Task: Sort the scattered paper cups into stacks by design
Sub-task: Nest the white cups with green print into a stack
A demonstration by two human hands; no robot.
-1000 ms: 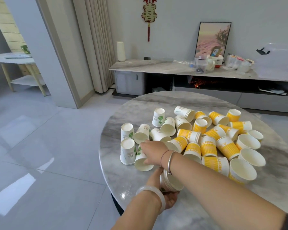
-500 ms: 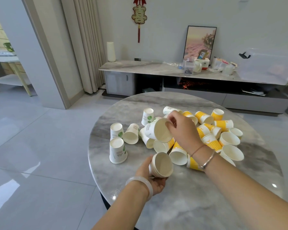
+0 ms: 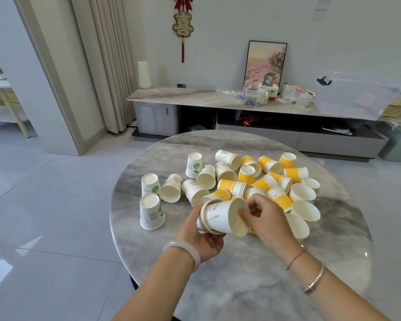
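Paper cups lie scattered on a round grey marble table (image 3: pixel 241 274). White cups with green leaf prints (image 3: pixel 171 187) lie and stand at the left of the heap; yellow-striped cups (image 3: pixel 233 186) fill the middle and right. My left hand (image 3: pixel 200 237) holds a short stack of white green-print cups (image 3: pixel 220 218) on its side, mouth to the right. My right hand (image 3: pixel 264 216) grips the rim of the outermost cup of that stack. Two white cups stand upside down at the left (image 3: pixel 151 214).
Plain white insides of several cups (image 3: pixel 305 210) face me at the right edge of the heap. Behind the table runs a low marble-topped cabinet (image 3: pixel 195 98) with small items, a framed picture (image 3: pixel 265 63) and a clear plastic box (image 3: pixel 357 96). Tiled floor surrounds the table.
My right hand picked a white green-print cup from the heap, brought it back and pushed it onto the stack in my left hand. The camera view shifted slightly.
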